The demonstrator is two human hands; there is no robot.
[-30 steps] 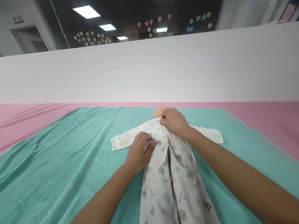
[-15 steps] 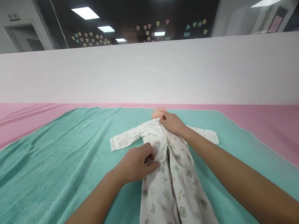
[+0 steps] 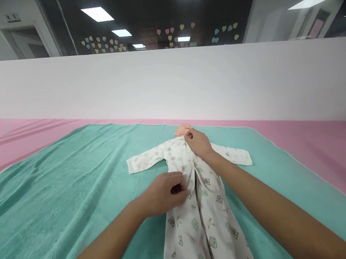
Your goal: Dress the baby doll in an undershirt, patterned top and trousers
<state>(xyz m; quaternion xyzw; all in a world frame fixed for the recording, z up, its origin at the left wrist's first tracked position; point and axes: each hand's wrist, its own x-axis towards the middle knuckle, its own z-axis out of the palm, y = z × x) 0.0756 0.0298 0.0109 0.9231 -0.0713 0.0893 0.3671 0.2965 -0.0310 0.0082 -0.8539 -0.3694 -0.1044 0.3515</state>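
Note:
A white baby sleepsuit (image 3: 212,208) with small animal prints lies on its back, sleeves spread, on a doll whose head (image 3: 183,129) shows above the collar. The front is parted along a dark gap below the chest. With thumb and fingers pinched together, my left hand (image 3: 170,193) grips the edge of the front flap at the waist on the left side. My right hand (image 3: 198,142) is closed on the sleepsuit at the neckline, just under the doll's head. Its fingertips are partly hidden, as is part of the doll's face.
A teal blanket (image 3: 82,191) lies under the doll, with creases on the left. Pink cloth (image 3: 335,143) shows around its edges. Behind stands a low white wall (image 3: 155,87), topped by dark glass with heart stickers (image 3: 102,45).
My left hand has moved slightly right and down, drawing the flap's fabric toward the middle. The left chest cloth looks smoother. My right hand stays at the neckline.

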